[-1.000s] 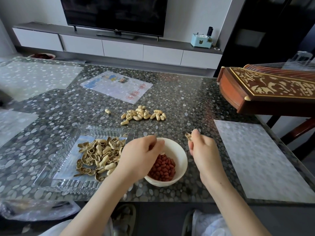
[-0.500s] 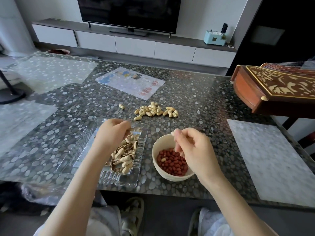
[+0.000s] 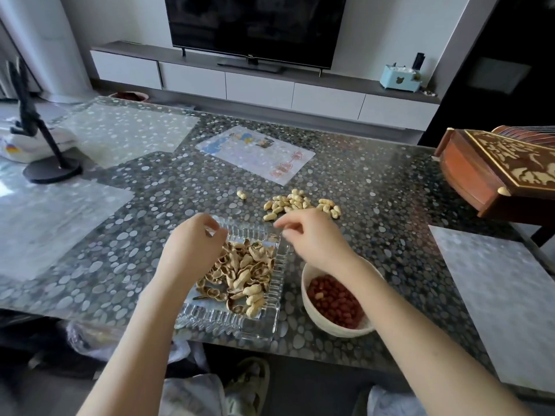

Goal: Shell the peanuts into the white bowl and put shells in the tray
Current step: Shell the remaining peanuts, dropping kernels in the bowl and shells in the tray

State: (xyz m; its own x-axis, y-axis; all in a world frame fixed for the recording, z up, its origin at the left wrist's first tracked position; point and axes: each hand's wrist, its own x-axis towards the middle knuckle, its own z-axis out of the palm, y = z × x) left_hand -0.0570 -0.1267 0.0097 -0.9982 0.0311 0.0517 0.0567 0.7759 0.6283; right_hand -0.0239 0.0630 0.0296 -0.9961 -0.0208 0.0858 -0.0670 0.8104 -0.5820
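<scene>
Peanuts [image 3: 300,204] lie heaped just above centre frame, the heap's length running left to right, beyond the tray [image 3: 228,321] where the left hand [image 3: 192,250] curls, its hold hidden, and the right hand [image 3: 315,238] hangs loose, empty, wrist over the white bowl [image 3: 330,328].

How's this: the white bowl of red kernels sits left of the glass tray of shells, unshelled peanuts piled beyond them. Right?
Not quite. The head view shows the white bowl of red kernels right of the glass tray of shells, not left; unshelled peanuts are piled beyond them.
</scene>
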